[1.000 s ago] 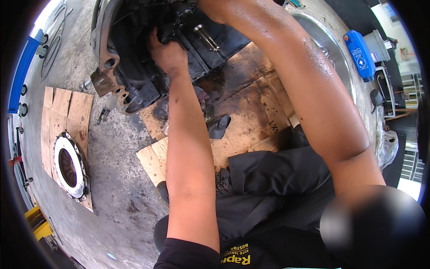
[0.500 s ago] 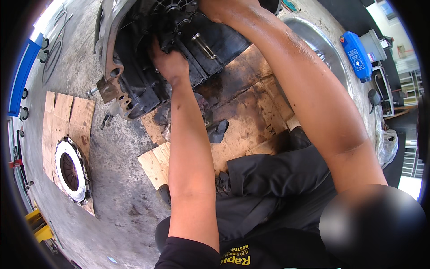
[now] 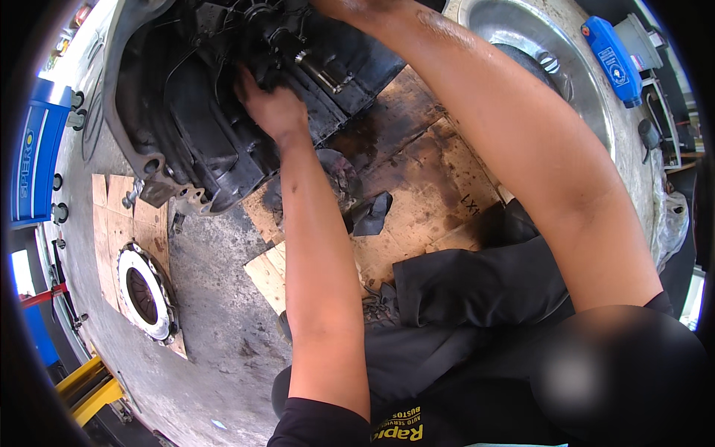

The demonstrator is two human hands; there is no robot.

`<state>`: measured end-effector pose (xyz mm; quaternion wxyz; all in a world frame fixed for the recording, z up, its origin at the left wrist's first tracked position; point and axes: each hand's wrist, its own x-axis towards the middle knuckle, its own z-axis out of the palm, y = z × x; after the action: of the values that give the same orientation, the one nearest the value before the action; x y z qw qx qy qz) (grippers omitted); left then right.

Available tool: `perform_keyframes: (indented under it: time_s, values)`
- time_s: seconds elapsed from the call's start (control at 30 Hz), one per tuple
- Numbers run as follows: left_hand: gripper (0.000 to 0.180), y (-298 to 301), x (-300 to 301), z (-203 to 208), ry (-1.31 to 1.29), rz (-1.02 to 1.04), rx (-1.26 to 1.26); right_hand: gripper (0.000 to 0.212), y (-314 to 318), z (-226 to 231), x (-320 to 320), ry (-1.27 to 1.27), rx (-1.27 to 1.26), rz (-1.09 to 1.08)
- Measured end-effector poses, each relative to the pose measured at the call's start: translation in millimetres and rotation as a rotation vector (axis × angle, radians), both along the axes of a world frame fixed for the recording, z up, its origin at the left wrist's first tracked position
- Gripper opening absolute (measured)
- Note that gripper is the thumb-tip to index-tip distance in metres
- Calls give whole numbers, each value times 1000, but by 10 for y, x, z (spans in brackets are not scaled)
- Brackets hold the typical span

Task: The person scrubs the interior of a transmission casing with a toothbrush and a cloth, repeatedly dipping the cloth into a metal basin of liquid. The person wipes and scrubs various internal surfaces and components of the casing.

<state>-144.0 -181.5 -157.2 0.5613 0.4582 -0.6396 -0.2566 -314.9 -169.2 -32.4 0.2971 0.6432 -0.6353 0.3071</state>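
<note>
- Your left hand [image 3: 272,108] reaches inside the dark metal housing [image 3: 175,112], its back and wrist in view; the fingers fade into the shadow ahead, so I cannot tell whether they grasp anything.
- Your right hand [image 3: 344,9] lies farther out and to the right of the left one, nearly all cut off by the upper edge; I cannot tell whether it is clenched, released or gripping.
- The housing surrounds your left hand and spreads beyond it; a bright splined shaft [image 3: 324,72] stands just to that hand's right, and a flared rim [image 3: 170,179] with holes curves round on its left.
- The housing looks heavy and stiff, likely awkward to shift one-handed; dark stains on the cardboard [image 3: 417,201] nearer you than that hand suggest oil, so expect slippery walls.
- The thick rim seems the surest hold, palm under the flange and fingers clear of its holes; the shaft looks smooth and hard, a poorer handle.
- Well left of your left hand and nearer you lies a silver-faced ring [image 3: 153,328]; well right of it sits a metal basin [image 3: 514,26].
</note>
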Motion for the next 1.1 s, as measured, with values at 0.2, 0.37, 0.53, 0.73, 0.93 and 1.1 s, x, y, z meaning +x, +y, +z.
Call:
perform_keyframes:
  time_s: [0.2, 0.37, 0.53, 0.73, 0.93, 1.1]
  values:
    - [63, -16, 31, 22, -68, -34, -74, 26, -193, -33, 159, -454, 454, 58]
    - [64, -25, 129, 48, -96, -129, -24, 31, 106, 231, 51, -500, 596, -38]
    - [62, -12, 91, 4, -76, -95, -35, 22, -170, 61, 93, -323, -77, 129]
    - [62, -124, 122, -79, -25, -119, -51, 20, -174, -435, 167, -172, -147, -110]
    - [62, -26, 92, -45, -60, -67, -33, 18, -46, -30, -19, 62, 127, -79]
    - [63, -36, 72, -7, 17, -89, -28, 19, -287, -310, 5, 594, 121, -455]
